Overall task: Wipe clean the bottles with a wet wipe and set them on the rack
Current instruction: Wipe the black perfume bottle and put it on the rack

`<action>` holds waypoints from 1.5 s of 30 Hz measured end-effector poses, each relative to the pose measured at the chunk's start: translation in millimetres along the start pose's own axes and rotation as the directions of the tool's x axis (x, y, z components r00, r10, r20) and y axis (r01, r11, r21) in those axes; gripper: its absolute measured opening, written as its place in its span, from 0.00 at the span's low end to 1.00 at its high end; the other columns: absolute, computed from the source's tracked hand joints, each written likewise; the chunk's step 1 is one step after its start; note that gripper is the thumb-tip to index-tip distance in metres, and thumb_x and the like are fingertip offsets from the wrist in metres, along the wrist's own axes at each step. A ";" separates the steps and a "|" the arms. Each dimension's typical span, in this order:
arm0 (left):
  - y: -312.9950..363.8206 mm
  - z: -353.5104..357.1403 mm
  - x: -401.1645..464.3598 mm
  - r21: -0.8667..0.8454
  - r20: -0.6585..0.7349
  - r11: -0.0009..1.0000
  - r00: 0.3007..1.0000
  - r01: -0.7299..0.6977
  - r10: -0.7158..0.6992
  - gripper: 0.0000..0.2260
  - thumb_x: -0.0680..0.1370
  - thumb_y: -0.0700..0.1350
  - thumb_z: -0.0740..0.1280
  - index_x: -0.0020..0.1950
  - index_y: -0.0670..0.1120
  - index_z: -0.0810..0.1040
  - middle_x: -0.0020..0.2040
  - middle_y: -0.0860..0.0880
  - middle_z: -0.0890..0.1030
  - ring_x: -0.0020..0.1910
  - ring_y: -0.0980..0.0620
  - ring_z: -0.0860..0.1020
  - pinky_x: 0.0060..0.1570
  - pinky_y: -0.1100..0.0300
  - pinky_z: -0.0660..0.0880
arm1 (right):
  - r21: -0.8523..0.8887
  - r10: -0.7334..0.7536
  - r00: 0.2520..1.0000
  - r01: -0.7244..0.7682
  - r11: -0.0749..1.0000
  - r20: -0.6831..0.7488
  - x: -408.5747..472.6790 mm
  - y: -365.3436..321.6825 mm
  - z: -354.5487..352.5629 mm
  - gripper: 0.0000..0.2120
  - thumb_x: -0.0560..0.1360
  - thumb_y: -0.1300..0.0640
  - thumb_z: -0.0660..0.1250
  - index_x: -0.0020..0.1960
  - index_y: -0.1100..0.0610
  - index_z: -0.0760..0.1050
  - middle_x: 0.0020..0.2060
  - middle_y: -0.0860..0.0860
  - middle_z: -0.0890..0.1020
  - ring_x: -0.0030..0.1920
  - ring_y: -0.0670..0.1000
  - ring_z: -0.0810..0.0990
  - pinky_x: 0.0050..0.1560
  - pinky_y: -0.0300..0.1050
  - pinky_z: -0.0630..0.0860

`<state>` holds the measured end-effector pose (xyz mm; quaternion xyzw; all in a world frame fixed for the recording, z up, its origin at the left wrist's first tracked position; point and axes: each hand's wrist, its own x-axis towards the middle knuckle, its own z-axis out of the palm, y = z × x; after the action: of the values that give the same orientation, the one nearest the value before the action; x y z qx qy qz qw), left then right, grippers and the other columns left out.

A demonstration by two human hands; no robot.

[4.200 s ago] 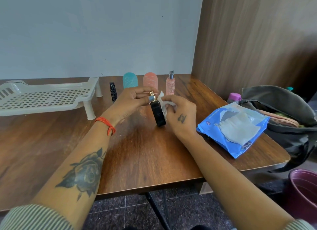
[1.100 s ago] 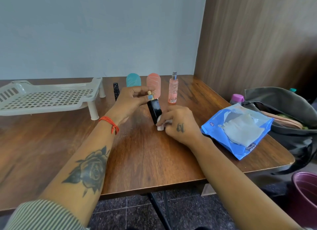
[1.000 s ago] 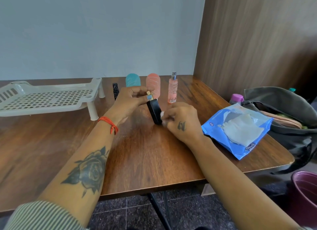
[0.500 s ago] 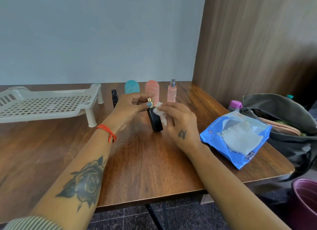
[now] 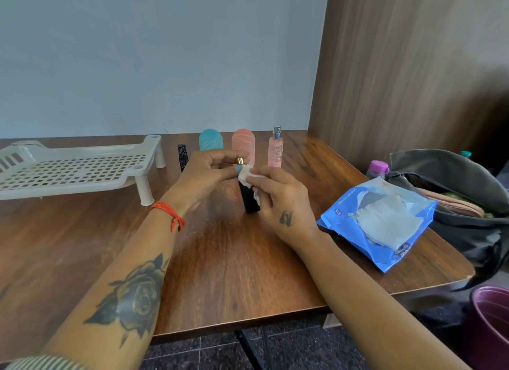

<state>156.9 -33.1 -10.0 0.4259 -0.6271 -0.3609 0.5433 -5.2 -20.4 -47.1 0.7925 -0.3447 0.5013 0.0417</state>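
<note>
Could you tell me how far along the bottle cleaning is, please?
Done: nothing; the rack holds no bottles. In hand: left hand holds the black bottle while right hand rubs it with the wet wipe. Left: four bottles standing behind.

You have a brown wooden table (image 5: 220, 265). On it: a white slatted rack (image 5: 77, 168) at far left, a row at the back of a black tube (image 5: 182, 153), teal bottle (image 5: 210, 139), pink bottle (image 5: 243, 143) and pink spray bottle (image 5: 275, 149), and a blue wipes pack (image 5: 377, 226) at right beside a grey bag (image 5: 451, 182).
</note>
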 end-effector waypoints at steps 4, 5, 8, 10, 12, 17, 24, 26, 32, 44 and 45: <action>-1.4 -0.2 0.6 -0.012 -0.009 1.000 1.000 0.000 0.000 0.12 0.71 0.33 0.70 0.48 0.49 0.81 0.46 0.53 0.83 0.47 0.59 0.81 0.46 0.70 0.76 | 0.032 0.064 0.997 -0.065 0.997 0.038 -2.0 1.7 -4.7 0.07 0.66 0.69 0.69 0.42 0.60 0.82 0.42 0.54 0.83 0.42 0.52 0.81 0.42 0.48 0.80; -2.2 -0.5 1.0 -0.011 -0.012 1.000 1.000 0.001 -0.002 0.12 0.71 0.34 0.70 0.48 0.49 0.81 0.46 0.53 0.83 0.48 0.59 0.81 0.46 0.69 0.76 | 0.020 0.080 0.995 -0.081 0.997 0.051 -2.6 1.2 -6.0 0.06 0.65 0.68 0.68 0.39 0.60 0.81 0.40 0.54 0.82 0.40 0.52 0.80 0.40 0.50 0.80; -1.9 -0.9 1.4 -0.019 0.001 1.000 1.000 -0.003 0.003 0.12 0.71 0.33 0.70 0.48 0.49 0.81 0.45 0.53 0.84 0.47 0.58 0.81 0.48 0.68 0.77 | -0.018 0.093 0.994 -0.095 0.995 -0.057 -1.1 -1.3 -4.9 0.06 0.66 0.66 0.67 0.41 0.60 0.80 0.40 0.54 0.82 0.40 0.50 0.79 0.42 0.42 0.78; -0.7 0.5 0.7 -0.028 0.017 1.000 1.000 -0.008 0.008 0.12 0.71 0.32 0.69 0.48 0.48 0.81 0.44 0.53 0.84 0.46 0.59 0.81 0.46 0.68 0.77 | -0.021 0.081 0.990 -0.084 0.996 -0.112 1.7 -2.8 -1.9 0.09 0.68 0.68 0.67 0.48 0.61 0.80 0.47 0.54 0.81 0.47 0.49 0.79 0.51 0.31 0.71; 0.1 2.6 -0.8 -0.041 0.033 0.999 0.999 -0.006 0.007 0.12 0.71 0.32 0.69 0.47 0.48 0.81 0.42 0.55 0.84 0.44 0.60 0.81 0.44 0.69 0.77 | -0.013 0.039 0.997 -0.040 0.999 -0.069 2.3 -2.3 1.3 0.12 0.69 0.69 0.65 0.51 0.61 0.79 0.50 0.54 0.81 0.51 0.49 0.78 0.54 0.30 0.68; -1.2 4.1 -0.8 -0.105 0.042 0.994 0.998 0.041 -0.037 0.10 0.71 0.35 0.69 0.48 0.48 0.81 0.42 0.52 0.84 0.45 0.57 0.82 0.46 0.66 0.78 | 0.047 0.020 0.998 -0.017 0.999 -0.065 1.5 -1.7 2.4 0.12 0.72 0.65 0.59 0.50 0.61 0.80 0.49 0.54 0.82 0.49 0.50 0.80 0.51 0.35 0.73; -2.6 5.1 0.1 -0.114 0.003 0.993 1.000 0.022 -0.022 0.11 0.66 0.39 0.72 0.47 0.46 0.81 0.41 0.53 0.85 0.46 0.57 0.82 0.47 0.66 0.78 | 0.146 0.180 0.982 -0.170 0.975 -0.052 4.8 2.2 1.3 0.11 0.72 0.69 0.64 0.50 0.58 0.80 0.45 0.50 0.83 0.46 0.40 0.75 0.46 0.23 0.68; -2.6 4.3 0.1 -0.123 0.015 0.992 1.000 0.024 -0.022 0.13 0.64 0.40 0.73 0.48 0.46 0.81 0.42 0.52 0.85 0.48 0.56 0.82 0.48 0.65 0.78 | 0.136 0.273 0.962 -0.273 0.952 0.017 5.2 4.5 1.3 0.11 0.74 0.67 0.64 0.53 0.58 0.79 0.45 0.51 0.82 0.43 0.39 0.74 0.43 0.21 0.67; -1.8 4.7 -0.4 -0.109 0.045 0.994 0.999 0.013 -0.008 0.10 0.68 0.36 0.71 0.47 0.46 0.81 0.42 0.53 0.85 0.47 0.58 0.82 0.46 0.67 0.78 | 0.134 0.203 0.965 -0.182 0.974 -0.166 5.1 1.7 -1.5 0.10 0.70 0.67 0.65 0.49 0.60 0.81 0.45 0.52 0.84 0.44 0.42 0.77 0.46 0.27 0.72; -4.8 2.1 1.5 -0.090 0.014 0.996 1.000 0.023 -0.022 0.10 0.71 0.33 0.70 0.48 0.44 0.81 0.42 0.52 0.85 0.48 0.57 0.82 0.48 0.66 0.78 | 0.132 0.285 0.941 -0.263 0.956 -0.184 3.3 3.3 -0.6 0.10 0.70 0.66 0.66 0.49 0.59 0.82 0.46 0.53 0.84 0.46 0.48 0.82 0.47 0.35 0.75; -4.8 2.3 1.4 -0.099 0.015 0.995 1.000 0.024 -0.022 0.10 0.71 0.33 0.70 0.48 0.44 0.81 0.42 0.52 0.85 0.47 0.57 0.82 0.47 0.66 0.78 | 0.144 0.253 0.952 -0.229 0.963 -0.173 3.1 0.4 -0.9 0.09 0.70 0.64 0.67 0.48 0.59 0.82 0.46 0.53 0.84 0.46 0.48 0.82 0.48 0.36 0.76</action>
<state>155.2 -36.3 -14.3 0.4031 -0.6074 -0.4007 0.5549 -5.4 -21.9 -44.2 0.6939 -0.4022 0.5962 -0.0356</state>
